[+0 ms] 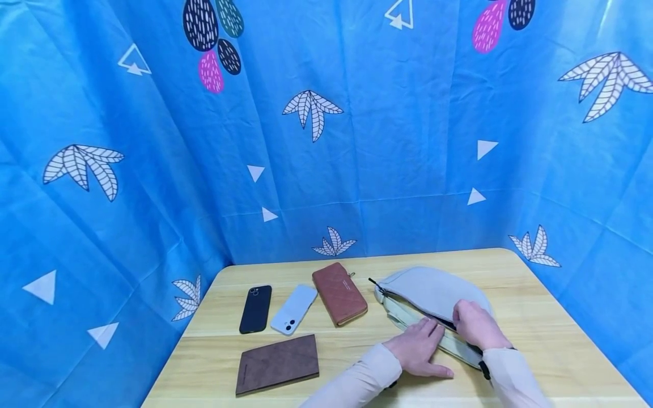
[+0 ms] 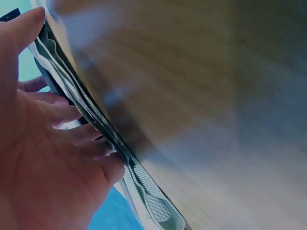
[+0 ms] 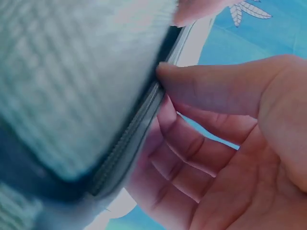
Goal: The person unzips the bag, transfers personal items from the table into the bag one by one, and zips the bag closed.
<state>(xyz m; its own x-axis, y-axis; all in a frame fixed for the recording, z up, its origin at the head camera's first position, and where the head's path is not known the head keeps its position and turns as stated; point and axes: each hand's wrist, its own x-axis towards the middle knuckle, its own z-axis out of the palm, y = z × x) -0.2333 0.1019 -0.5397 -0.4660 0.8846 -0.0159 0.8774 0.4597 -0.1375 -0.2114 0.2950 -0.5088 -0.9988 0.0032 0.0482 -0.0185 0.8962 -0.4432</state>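
Note:
A pale grey sling bag (image 1: 428, 289) lies at the right of the table, with a dark zipper opening along its near side and a light green strap (image 1: 454, 347) in front. My right hand (image 1: 476, 323) pinches the bag's zippered edge. In the right wrist view the thumb (image 3: 211, 86) lies on the rim, the other fingers behind it. My left hand (image 1: 418, 345) rests on the strap and near side of the bag, its thumb stretched out to the right. In the left wrist view its fingers touch the layered strap (image 2: 86, 100).
Left of the bag lie a reddish-brown wallet (image 1: 340, 294), a light blue phone (image 1: 295, 309) and a black phone (image 1: 255, 309). Nearer the front is a dark brown notebook-like item (image 1: 278, 364). Blue patterned cloth (image 1: 398, 226) surrounds the wooden table (image 1: 204, 362).

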